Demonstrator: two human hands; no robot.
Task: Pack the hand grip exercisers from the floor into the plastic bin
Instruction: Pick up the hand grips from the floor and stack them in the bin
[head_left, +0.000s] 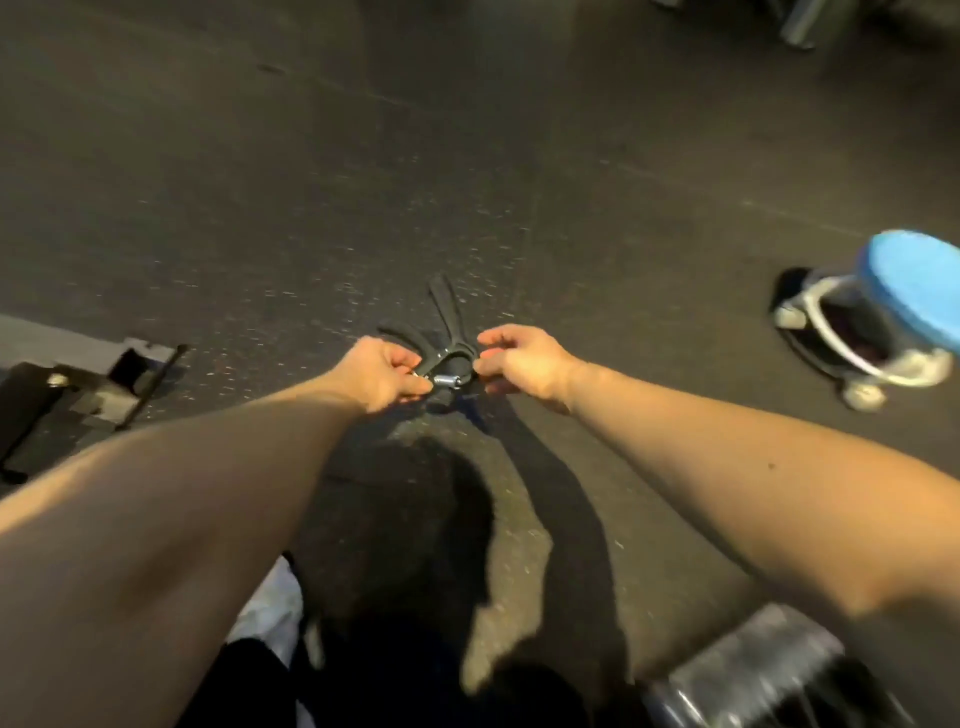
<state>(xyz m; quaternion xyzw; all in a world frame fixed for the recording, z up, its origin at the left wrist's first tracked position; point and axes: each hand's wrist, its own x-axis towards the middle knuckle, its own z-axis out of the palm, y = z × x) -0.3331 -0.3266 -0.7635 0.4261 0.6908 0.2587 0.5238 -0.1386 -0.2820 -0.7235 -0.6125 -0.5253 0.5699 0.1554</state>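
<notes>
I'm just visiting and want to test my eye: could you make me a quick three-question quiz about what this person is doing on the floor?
1. True or false: only one hand touches the black hand grip exerciser.
2. What colour is the round seat of the rolling stool? A) red B) blue C) green
3. Fill in: the exerciser's metal spring shows between the two ____.

Key
1. False: the left hand and the right hand both pinch it, near the spring end.
2. B, blue.
3. Hands. The handles point away from the person, over the dark floor.
</notes>
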